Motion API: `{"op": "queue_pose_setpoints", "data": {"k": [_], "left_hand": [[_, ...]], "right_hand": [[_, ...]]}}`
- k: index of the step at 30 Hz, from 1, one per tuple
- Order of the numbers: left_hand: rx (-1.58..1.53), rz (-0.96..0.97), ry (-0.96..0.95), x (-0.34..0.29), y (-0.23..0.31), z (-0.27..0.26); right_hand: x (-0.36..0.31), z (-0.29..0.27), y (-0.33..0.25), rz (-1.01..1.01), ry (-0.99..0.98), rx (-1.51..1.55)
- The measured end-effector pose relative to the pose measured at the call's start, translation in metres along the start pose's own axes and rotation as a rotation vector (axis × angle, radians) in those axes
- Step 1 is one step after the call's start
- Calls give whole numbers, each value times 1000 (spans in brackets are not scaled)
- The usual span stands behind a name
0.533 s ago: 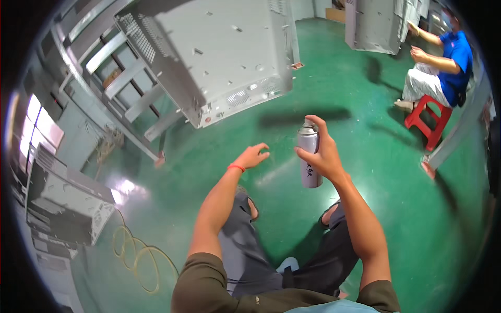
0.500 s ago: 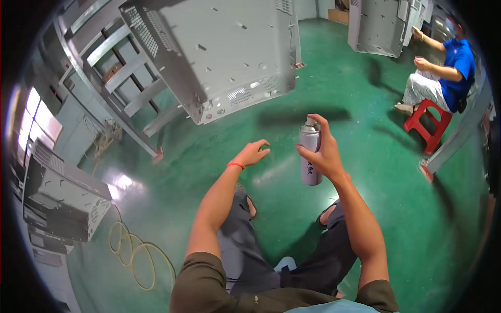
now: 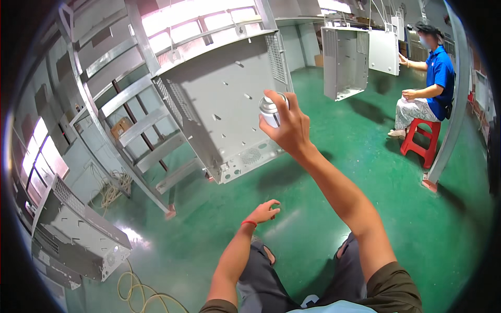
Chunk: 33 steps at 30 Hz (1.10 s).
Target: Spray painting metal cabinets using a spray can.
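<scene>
A spray can point(image 3: 267, 108) is gripped in my right hand point(image 3: 293, 125), raised before me, with the index finger on its top. Its top is turned toward me and hides most of its body. Beyond it hangs a large grey metal cabinet shell point(image 3: 211, 96), its inside facing me, with pegs on the back panel and perforated sides. The can overlaps its right part in view; whether they touch I cannot tell. Low over my knees, my left hand point(image 3: 265, 213) hangs apart from everything, fingers loosely bent and nothing in them. A red band circles that wrist.
Another grey cabinet point(image 3: 344, 62) and a white panel point(image 3: 383, 52) hang at the far right. A person in blue point(image 3: 438, 78) sits there on a red stool point(image 3: 421, 141). Metal posts point(image 3: 450, 115) flank the area. A cabinet point(image 3: 86, 224) and yellow hose point(image 3: 136, 287) lie left.
My right hand has lifted the spray can forward and up, tilting its top toward me. My view has risen, showing more of the hanging cabinet and the windows. My left hand stays low.
</scene>
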<state>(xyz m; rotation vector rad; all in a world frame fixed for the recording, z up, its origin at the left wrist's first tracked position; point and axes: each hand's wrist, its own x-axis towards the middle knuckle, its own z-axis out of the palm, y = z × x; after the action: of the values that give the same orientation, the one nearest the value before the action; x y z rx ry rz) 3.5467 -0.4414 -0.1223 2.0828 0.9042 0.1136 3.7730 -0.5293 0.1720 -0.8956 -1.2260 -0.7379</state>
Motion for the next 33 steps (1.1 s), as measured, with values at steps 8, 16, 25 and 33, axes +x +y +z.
{"op": "queue_pose_setpoints", "data": {"k": [8, 16, 25, 33], "left_hand": [[-15, -37, -10, 2, 7, 6], [42, -72, -81, 8, 22, 10], [76, -80, -105, 30, 51, 28], [80, -126, -97, 84, 52, 42]], "right_hand": [[34, -9, 2, -56, 281, -56], [30, -28, -12, -34, 113, -3], [26, -46, -1, -17, 190, 76], [20, 1, -44, -25, -40, 634]]}}
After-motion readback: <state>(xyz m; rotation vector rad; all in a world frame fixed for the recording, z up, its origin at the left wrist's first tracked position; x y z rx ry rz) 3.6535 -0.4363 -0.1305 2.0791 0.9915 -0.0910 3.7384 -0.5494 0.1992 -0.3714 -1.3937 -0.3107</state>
